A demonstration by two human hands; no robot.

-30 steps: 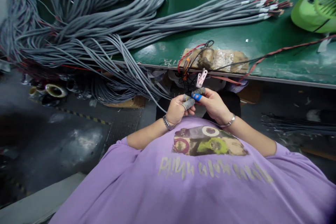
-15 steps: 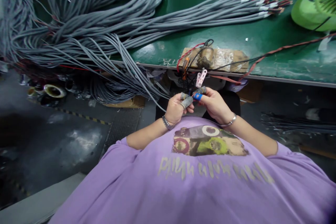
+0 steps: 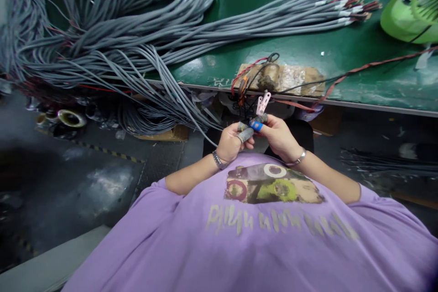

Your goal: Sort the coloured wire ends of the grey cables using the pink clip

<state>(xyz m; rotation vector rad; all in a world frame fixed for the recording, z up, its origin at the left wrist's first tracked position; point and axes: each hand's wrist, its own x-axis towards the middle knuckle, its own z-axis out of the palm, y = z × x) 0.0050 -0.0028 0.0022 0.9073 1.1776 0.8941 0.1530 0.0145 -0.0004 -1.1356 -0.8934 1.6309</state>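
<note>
My left hand (image 3: 230, 143) is closed, and a grey cable (image 3: 205, 136) from the bundle runs into it. Its thumb and forefinger wear grey finger wraps. Closed in a pinch, my right hand (image 3: 281, 136) meets the left fingertips at the cable's end. A blue band (image 3: 256, 126) circles its thumb. The thin wires between the fingertips are mostly covered. Just beyond the hands, a pale pink clip (image 3: 263, 103) hangs at the table edge beside orange-handled pliers (image 3: 242, 87) and dark leads.
A large bundle of grey cables (image 3: 137, 32) lies over the green table (image 3: 369, 70), with stripped ends at the right. A cardboard piece (image 3: 310, 81) bears a brown lump. At the far right stands a green basket (image 3: 397, 20). More cable coils (image 3: 147, 118) sit below the table.
The fingertips have drawn closer together, and the reddish wire seen between them is now covered. Both hands otherwise stay in nearly the same place.
</note>
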